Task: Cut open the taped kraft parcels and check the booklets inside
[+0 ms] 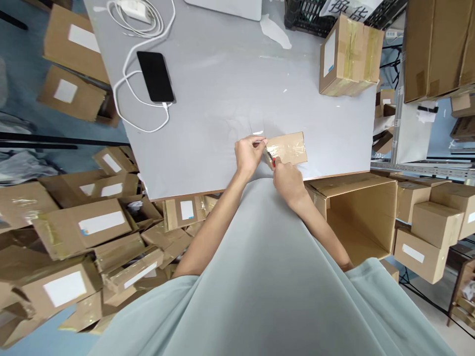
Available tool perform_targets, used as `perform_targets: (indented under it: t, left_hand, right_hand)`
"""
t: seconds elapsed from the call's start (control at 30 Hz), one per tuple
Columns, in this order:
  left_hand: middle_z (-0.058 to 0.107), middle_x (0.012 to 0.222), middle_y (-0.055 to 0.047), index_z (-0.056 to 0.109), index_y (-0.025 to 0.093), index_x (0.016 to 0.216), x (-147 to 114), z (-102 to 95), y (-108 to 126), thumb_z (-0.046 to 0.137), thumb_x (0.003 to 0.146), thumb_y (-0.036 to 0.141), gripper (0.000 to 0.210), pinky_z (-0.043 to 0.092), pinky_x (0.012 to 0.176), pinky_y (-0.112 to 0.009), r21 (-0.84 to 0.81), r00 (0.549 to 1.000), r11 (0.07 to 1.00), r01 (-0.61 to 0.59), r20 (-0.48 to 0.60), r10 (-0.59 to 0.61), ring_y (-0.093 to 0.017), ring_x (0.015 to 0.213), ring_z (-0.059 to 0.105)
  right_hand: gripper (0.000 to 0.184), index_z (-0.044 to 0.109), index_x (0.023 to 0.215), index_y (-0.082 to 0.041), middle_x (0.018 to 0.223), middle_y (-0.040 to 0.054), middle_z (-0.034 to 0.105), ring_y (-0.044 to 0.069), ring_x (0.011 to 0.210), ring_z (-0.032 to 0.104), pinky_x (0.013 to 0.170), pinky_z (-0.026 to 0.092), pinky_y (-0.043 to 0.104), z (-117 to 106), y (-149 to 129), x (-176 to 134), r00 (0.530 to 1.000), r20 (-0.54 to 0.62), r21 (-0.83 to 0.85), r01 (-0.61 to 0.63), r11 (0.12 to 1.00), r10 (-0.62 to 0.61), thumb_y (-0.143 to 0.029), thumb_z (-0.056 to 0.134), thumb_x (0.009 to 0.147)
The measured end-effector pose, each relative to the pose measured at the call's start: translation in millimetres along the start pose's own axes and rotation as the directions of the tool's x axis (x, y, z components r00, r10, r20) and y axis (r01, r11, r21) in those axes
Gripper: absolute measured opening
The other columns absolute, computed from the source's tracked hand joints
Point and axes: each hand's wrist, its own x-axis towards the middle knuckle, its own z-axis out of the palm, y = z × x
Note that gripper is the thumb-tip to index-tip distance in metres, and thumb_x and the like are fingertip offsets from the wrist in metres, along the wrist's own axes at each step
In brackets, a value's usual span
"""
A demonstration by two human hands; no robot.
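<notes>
A small flat cardboard box [287,147] with shiny clear tape lies near the table's front edge. My right hand [289,182] is closed around a red-handled utility knife [273,161], its dark blade pointing up and left along the box's left end. At that same end, the fingers of my left hand [248,155] are pinched together close to the blade tip. What they hold is too small to make out. A small white scrap [258,132] lies just beyond my left fingertips.
On the grey table [222,84] are a black phone [156,76] with a white cable [126,74], a taped carton [347,57], a black crate [309,17] and a torn white piece [275,32]. An open carton [359,217] stands below right; many boxes [102,222] pile up left.
</notes>
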Motion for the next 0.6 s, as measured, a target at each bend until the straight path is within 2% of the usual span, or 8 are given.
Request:
perform_targets:
  t: [0.2, 0.37, 0.47, 0.6]
  left_hand:
    - [0.087, 0.114, -0.004, 0.089, 0.025, 0.106, -3.1, 2.1, -1.4, 0.071, 0.098, 0.028, 0.02, 0.064, 0.096, -0.036, 0.036, 0.999, 0.999, -0.035, -0.02, 0.036, -0.024, 0.098, 0.082]
    - [0.086, 0.115, -0.005, 0.089, 0.025, 0.107, -7.4, 6.8, 0.4, 0.066, 0.102, 0.028, 0.023, 0.063, 0.098, -0.036, 0.065, 0.995, 0.995, -0.08, -0.057, 0.084, -0.024, 0.101, 0.081]
    - [0.086, 0.116, -0.005, 0.089, 0.024, 0.108, -4.9, 5.6, -0.4, 0.067, 0.102, 0.029, 0.023, 0.063, 0.096, -0.036, 0.056, 0.995, 0.995, -0.082, -0.049, 0.085, -0.024, 0.097, 0.081]
    - [0.086, 0.119, -0.007, 0.089, 0.022, 0.111, -1.8, 3.3, -3.9, 0.068, 0.101, 0.029, 0.024, 0.063, 0.098, -0.036, 0.008, 0.998, 0.998, -0.057, -0.025, 0.057, -0.024, 0.102, 0.081]
  right_hand:
    - [0.043, 0.059, 0.149, -0.008, 0.12, 0.0267, 0.082, 0.032, 0.114, 0.082, 0.094, 0.063, 0.038, 13.7, -4.2, -4.1, 0.999, -0.035, -0.037, 0.0, 0.999, -0.002, -0.007, 0.034, 0.113]
    - [0.053, 0.052, 0.156, -0.007, 0.114, 0.0243, 0.083, 0.029, 0.11, 0.083, 0.088, 0.064, 0.033, 24.2, -4.8, -19.9, 1.0, 0.01, -0.078, -0.02, 0.997, 0.021, -0.001, 0.034, 0.106]
    - [0.051, 0.052, 0.156, -0.008, 0.118, 0.0243, 0.083, 0.029, 0.114, 0.083, 0.091, 0.063, 0.034, 25.9, -3.6, -20.9, 0.999, 0.026, -0.056, -0.036, 0.998, 0.038, -0.001, 0.038, 0.108]
    - [0.045, 0.055, 0.154, -0.009, 0.119, 0.025, 0.082, 0.031, 0.114, 0.082, 0.094, 0.063, 0.038, 20.9, 0.0, -23.8, 0.999, 0.039, -0.026, -0.022, 0.999, 0.023, -0.006, 0.041, 0.111]
